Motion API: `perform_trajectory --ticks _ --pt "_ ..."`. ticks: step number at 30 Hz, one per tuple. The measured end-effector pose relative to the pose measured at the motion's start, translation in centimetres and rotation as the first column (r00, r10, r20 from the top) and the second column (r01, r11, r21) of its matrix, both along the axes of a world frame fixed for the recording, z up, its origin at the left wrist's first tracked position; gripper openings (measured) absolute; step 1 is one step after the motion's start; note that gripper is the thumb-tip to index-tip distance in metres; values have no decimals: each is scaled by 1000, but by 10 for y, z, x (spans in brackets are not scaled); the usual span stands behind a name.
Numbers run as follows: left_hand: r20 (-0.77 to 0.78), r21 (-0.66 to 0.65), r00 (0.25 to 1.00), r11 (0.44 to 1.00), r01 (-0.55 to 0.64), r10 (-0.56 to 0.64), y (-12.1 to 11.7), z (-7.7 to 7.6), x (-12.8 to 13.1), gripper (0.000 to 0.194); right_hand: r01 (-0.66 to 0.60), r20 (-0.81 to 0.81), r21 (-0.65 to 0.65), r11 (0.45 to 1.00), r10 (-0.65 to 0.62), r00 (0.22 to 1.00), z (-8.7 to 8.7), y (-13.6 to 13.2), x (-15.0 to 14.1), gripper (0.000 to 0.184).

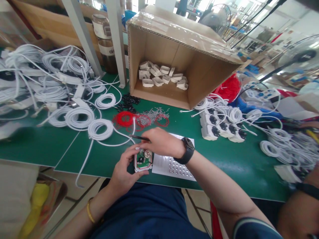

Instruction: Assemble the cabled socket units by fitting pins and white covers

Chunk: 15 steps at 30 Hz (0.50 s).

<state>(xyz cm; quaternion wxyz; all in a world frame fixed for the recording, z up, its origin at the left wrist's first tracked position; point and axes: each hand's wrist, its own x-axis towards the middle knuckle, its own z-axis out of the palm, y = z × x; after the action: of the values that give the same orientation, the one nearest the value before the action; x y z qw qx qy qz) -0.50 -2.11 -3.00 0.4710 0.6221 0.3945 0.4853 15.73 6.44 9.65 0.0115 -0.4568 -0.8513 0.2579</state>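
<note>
My left hand [122, 174] grips a small white housing [137, 168] by its side, with the thumb along the near edge. Inside the housing lies a green circuit board [141, 163] with a round part and small dark parts on it. My right hand [161, 141] is closed around a thin dark pen-like tool [140, 137] that points left; its exact kind I cannot make out. The right fingertips are at the housing's far edge. A white cable [119, 145] runs from a coil [100, 129] toward that edge; whether it is attached is hidden by my fingers.
A white sheet [159, 164] with rows of small shiny domes lies under my right wrist. Beyond are red wire [124, 119], loose metal pins [157, 116] and an open carton [159, 93] with white housings. Coiled cables crowd both sides. Another person's arm [299, 209] is at right.
</note>
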Motion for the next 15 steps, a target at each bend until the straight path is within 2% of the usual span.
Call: perform_trajectory --ticks 9,15 --pt "29 -115 998 992 -51 55 -3 -6 3 84 -47 92 -1 999 47 995 6 3 -2 25" --pt "-16 -52 1000 999 -10 9 -1 -5 -1 76 -57 198 39 998 48 979 8 2 -10 22"
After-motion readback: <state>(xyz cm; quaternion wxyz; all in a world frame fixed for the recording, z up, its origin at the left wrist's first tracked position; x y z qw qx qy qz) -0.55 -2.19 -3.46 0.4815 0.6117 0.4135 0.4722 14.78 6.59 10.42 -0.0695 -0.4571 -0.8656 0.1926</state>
